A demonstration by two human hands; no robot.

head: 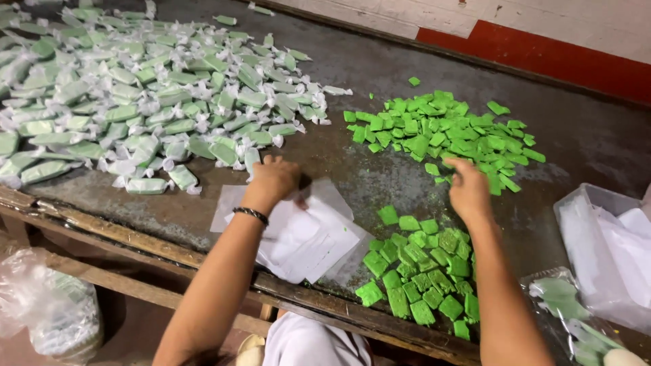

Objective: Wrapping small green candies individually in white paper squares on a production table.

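My left hand (272,177) rests flat on the stack of white wrapper sheets (305,234), holding nothing; my right hand (468,190) reaches, fingers curled, into the far heap of green pieces (441,132); best pinch just one.

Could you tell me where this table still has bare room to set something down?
Bare patches: beyond the far green candy heap toward the back edge, and right of it, before the plastic container. Crowded: the wrapped candies, and the front edge with paper sheets and near pile.

We see bright green candy pieces (441,132), pale green wrapped candies (135,102) in translucent white, white wrapper sheets (302,237), a dark grey counter (380,64).
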